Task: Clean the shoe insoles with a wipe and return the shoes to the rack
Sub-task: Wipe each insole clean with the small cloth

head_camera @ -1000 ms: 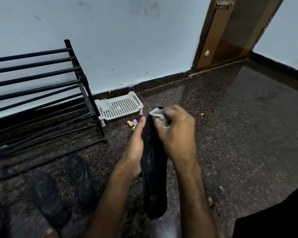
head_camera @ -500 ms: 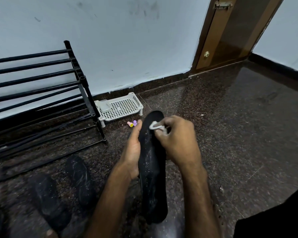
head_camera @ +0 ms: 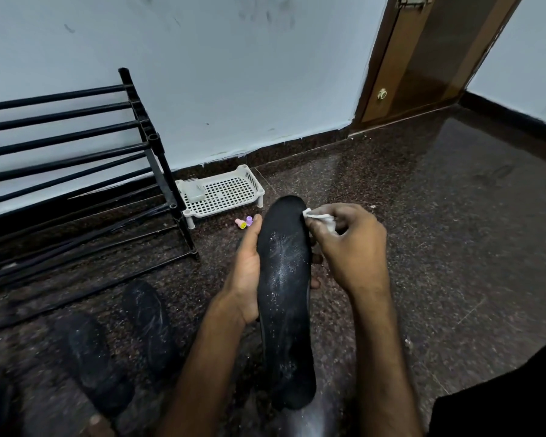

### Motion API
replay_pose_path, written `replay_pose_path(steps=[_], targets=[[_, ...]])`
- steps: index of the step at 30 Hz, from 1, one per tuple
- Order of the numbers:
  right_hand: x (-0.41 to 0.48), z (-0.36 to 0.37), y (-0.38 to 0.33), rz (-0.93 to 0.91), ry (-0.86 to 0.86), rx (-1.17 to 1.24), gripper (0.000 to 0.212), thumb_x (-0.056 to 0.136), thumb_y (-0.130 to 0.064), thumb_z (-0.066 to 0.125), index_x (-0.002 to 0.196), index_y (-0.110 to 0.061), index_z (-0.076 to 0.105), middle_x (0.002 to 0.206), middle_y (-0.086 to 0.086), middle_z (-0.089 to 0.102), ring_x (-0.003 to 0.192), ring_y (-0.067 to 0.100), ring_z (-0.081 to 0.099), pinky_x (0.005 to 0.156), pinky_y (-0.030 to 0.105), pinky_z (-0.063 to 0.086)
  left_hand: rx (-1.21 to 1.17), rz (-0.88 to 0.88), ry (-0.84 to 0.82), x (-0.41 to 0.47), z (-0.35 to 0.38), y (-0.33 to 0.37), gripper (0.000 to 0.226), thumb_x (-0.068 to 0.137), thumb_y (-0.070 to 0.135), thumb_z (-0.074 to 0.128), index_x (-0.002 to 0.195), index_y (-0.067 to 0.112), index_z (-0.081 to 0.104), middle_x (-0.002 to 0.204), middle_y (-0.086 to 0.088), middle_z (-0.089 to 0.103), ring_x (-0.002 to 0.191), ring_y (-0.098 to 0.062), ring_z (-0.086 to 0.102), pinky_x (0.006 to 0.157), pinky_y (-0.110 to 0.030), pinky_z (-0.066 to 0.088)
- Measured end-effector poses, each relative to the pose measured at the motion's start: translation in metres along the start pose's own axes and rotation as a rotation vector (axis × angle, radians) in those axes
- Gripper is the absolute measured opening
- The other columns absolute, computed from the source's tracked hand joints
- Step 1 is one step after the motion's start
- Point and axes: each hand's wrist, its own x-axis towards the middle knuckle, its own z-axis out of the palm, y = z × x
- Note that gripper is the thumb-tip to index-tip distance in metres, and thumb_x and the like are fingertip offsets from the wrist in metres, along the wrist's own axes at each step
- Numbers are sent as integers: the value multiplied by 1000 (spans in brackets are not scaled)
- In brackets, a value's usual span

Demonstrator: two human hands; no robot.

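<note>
A long black insole (head_camera: 284, 298) with pale dusty streaks stands on end in front of me. My left hand (head_camera: 246, 272) grips its left edge, thumb along the side and fingertips showing past the right edge. My right hand (head_camera: 350, 247) pinches a small white wipe (head_camera: 320, 216) against the insole's upper right edge. Two more black insoles (head_camera: 148, 323) (head_camera: 92, 361) lie on the floor at lower left. The black shoe rack (head_camera: 76, 171) stands by the wall at the left.
A white perforated plastic tray (head_camera: 227, 190) sits on the floor beside the rack, with small pink and purple caps (head_camera: 244, 222) near it. A brown door (head_camera: 423, 58) is at the back right. Dark granite floor stretches to the right. My dark-clothed knee (head_camera: 501, 405) is at lower right.
The insole has turned to show more of its flat face. My right hand with the wipe has slid from the toe end to the upper right edge.
</note>
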Motion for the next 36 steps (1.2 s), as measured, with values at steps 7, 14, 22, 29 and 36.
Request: replay_pose_path(steps=[7,14,22,29,36], targets=[[2,0,4,76,-28,131,5,88,-20,74,92,-20,75,73,-8,71,55,-8,61,44,7,40,17,-26,-79,1,-11,2,81,96,69,28,119,3,69,110,-22,66,91,-37,66,73,-52,57],[0,6,5,17,82,180,10,88,-15,72,95,-21,75,85,-9,73,73,1,67,59,15,50,18,24,-86,-1,-3,-3,77,96,68,28,111,9,74,104,-15,71,87,-27,67,84,-45,48],[2,12,10,110,-97,388,5,83,-19,78,87,-22,75,79,1,74,65,10,65,49,26,50,27,-11,-37,2,-3,-1,77,95,71,29,106,12,77,96,-15,69,78,-27,67,68,-43,56],[13,14,3,157,61,494,6,81,-18,79,86,-21,77,80,0,76,78,30,72,61,45,60,2,-5,-97,-3,1,-2,78,97,68,27,110,8,75,99,-17,70,81,-29,69,76,-50,58],[1,12,6,-90,38,52,16,88,-17,73,104,-17,75,109,-5,62,94,1,60,79,3,47,1,38,4,1,4,-4,73,97,67,29,109,11,75,101,-14,73,82,-25,71,71,-37,58]])
